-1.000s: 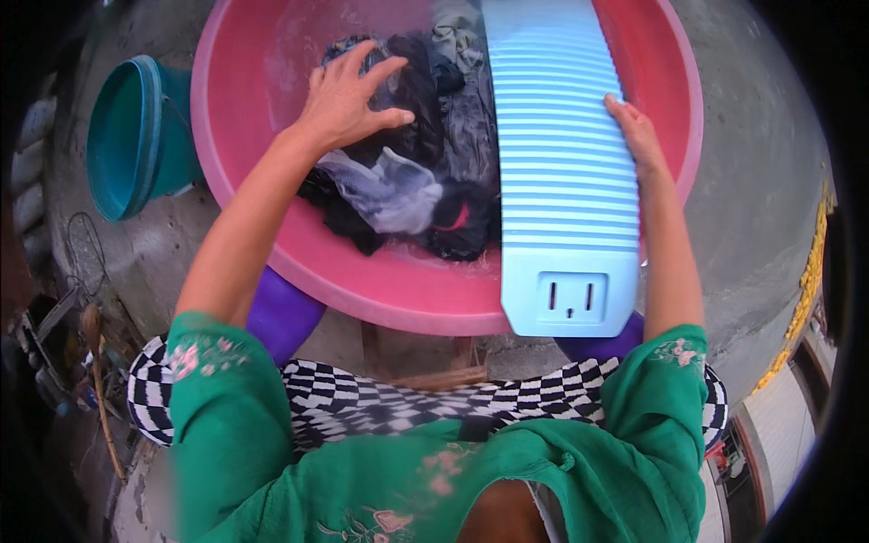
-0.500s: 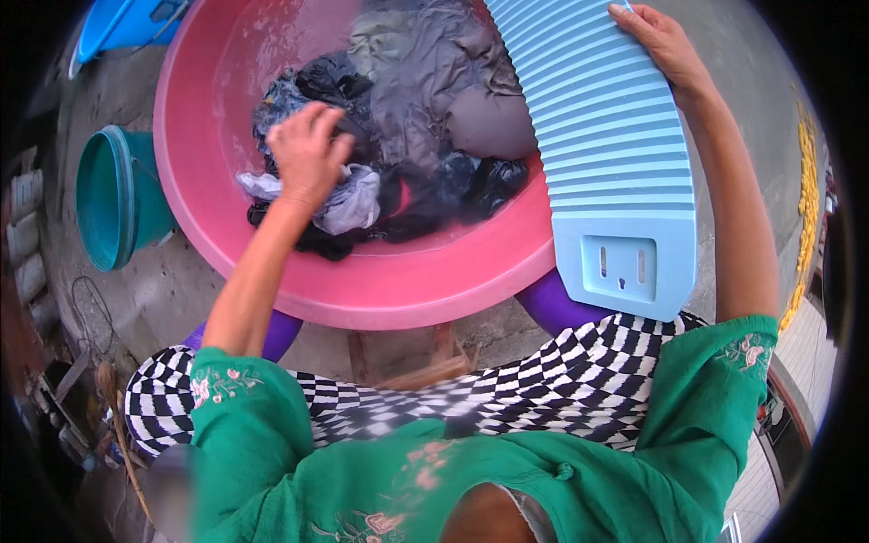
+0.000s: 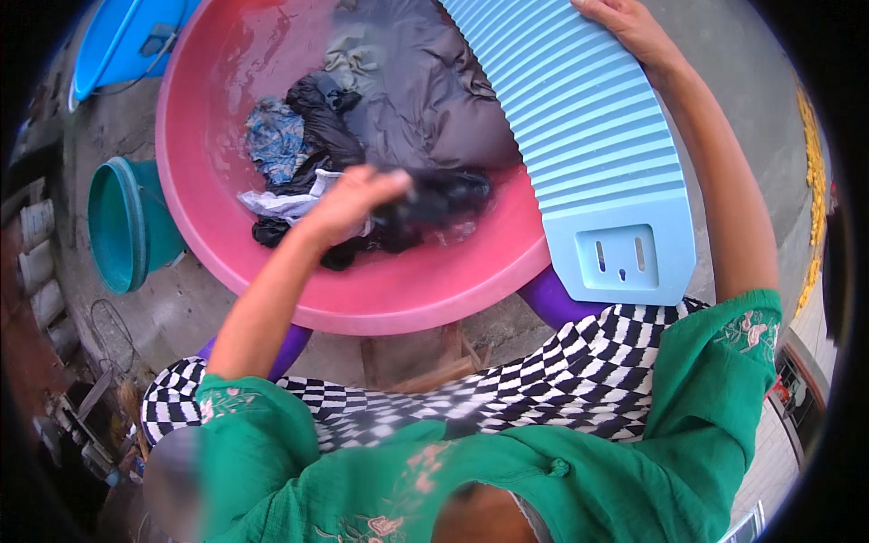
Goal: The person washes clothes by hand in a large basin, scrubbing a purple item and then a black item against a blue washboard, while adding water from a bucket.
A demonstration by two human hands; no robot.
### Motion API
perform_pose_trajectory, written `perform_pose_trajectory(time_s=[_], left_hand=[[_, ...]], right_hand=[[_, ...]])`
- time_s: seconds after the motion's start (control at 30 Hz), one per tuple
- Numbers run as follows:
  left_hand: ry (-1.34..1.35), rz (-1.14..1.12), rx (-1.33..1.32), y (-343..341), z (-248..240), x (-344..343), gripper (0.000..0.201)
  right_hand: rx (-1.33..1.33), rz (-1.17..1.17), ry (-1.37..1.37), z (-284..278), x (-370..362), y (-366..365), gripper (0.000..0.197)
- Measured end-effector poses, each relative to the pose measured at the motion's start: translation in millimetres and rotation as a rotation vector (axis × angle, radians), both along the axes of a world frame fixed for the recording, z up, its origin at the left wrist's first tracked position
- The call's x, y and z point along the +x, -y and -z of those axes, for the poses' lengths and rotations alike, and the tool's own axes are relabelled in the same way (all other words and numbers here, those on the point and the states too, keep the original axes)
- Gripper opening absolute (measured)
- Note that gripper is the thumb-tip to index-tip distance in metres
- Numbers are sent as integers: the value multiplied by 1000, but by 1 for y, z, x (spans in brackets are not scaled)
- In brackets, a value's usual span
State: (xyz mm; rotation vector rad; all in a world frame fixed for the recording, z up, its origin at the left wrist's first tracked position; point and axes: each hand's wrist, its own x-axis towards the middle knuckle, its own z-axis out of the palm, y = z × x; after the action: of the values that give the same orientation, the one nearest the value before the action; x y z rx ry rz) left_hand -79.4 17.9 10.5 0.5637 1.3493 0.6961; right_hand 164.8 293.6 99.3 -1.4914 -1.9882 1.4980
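My right hand (image 3: 634, 34) grips the far right edge of a light blue ridged washboard (image 3: 579, 136), which slants over the right side of a pink tub (image 3: 412, 312). Over the near part of the tub is my left hand (image 3: 348, 210), smeared by motion, so its grip is unclear. Beside its fingers lies a wet black cloth (image 3: 439, 197), blurred too. A white cloth (image 3: 276, 206) shows partly under the left wrist. Farther in are a blue patterned cloth (image 3: 276, 140), a pale green cloth (image 3: 353, 61) and a large dark grey garment (image 3: 439, 100), all soaking in water.
Left of the tub stands a green bucket (image 3: 118, 226), with a blue bucket (image 3: 122, 45) beyond it. Under the tub's near side is a wooden stool or frame (image 3: 434, 373). Something yellow (image 3: 810, 208) runs along the ground at the far right.
My left hand has moved right and nearer across the clothes, uncovering the blue patterned cloth. The black cloth has shifted. My right hand still holds the washboard; the view has shifted slightly.
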Motion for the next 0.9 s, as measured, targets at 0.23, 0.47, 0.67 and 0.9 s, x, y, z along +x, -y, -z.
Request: perform_pose_trajectory(time_s=[0.23, 0.47, 0.67, 0.9], left_hand=[[260, -466, 313, -33, -84, -97, 34], [283, -653, 502, -38, -81, -187, 37], [-633, -541, -141, 27, 61, -241, 41], [-1232, 54, -172, 63, 94, -103, 24]], right_hand=[[-196, -73, -134, 15, -15, -10, 42], [-378, 76, -342, 47, -48, 43, 39], [-602, 239, -488, 131, -56, 98, 34], [-626, 220, -357, 163, -45, 114, 36]])
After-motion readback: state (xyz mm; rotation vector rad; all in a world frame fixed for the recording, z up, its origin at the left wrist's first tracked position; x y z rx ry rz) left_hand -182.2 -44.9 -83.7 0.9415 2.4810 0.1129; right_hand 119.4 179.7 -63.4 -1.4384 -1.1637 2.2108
